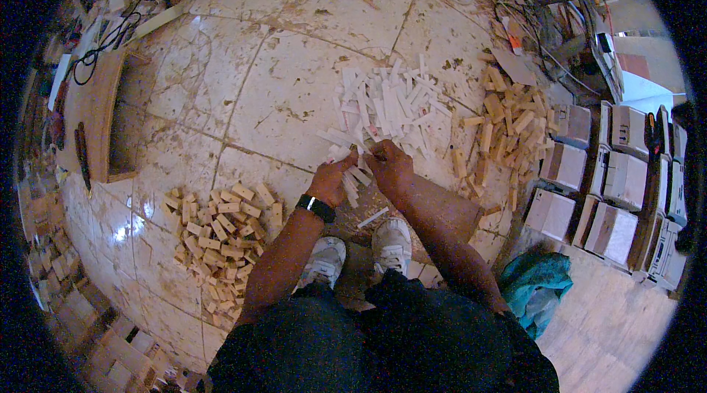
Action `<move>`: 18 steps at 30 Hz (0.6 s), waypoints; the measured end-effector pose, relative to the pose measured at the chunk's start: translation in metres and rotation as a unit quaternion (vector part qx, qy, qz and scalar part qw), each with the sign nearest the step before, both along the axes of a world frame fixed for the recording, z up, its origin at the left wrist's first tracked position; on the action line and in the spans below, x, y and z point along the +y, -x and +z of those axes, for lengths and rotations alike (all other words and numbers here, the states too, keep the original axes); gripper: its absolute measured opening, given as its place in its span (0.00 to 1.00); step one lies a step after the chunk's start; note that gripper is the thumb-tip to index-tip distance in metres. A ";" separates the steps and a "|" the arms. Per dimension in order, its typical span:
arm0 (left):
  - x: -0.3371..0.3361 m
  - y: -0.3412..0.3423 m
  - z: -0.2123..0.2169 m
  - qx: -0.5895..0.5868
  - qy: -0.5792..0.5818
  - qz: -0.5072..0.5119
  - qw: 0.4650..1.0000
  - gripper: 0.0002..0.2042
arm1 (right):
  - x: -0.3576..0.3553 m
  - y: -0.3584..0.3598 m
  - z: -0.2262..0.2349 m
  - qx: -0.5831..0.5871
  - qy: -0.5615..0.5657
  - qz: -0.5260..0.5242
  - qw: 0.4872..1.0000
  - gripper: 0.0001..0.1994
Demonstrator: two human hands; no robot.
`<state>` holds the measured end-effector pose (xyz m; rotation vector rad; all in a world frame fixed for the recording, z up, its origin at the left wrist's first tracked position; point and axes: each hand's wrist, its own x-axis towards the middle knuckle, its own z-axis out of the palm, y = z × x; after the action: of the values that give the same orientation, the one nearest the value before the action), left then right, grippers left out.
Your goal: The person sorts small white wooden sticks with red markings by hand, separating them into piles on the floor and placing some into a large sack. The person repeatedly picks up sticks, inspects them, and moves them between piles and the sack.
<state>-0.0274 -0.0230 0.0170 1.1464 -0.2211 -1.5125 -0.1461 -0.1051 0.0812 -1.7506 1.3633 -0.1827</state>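
Gripping a bunch of thin white strips [353,185] in the left hand [331,179] at the centre of the frame. Curling the right hand [390,165] narrow just beside; cannot tell whether on a strip. With a loose strip heap [390,103] at upper centre, holed wooden blocks [227,237] at lower left.

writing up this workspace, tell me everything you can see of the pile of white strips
The pile of white strips is a loose heap of thin, narrow, straight pieces; their material can't be told. They lie on the tiled floor at many angles, crossing and overlapping, with stray ones at the edges. The pile sits just beyond the left hand and right hand, left of a heap of wooden blocks.
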 end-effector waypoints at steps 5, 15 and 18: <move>-0.020 -0.002 0.003 0.152 -0.089 0.008 0.984 0.12 | -0.016 0.006 -0.011 0.060 0.053 0.015 0.997 0.13; -0.028 -0.018 0.014 0.195 -0.051 0.009 0.979 0.17 | -0.024 0.006 0.002 0.039 0.040 0.037 0.998 0.17; -0.015 -0.019 -0.007 -0.037 0.053 -0.067 0.996 0.16 | -0.006 0.000 0.002 0.013 -0.119 0.059 0.991 0.16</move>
<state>-0.0081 -0.0381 0.0102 1.1227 -0.4315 -1.5583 -0.1459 -0.1115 0.0828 -1.6316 1.2412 0.0661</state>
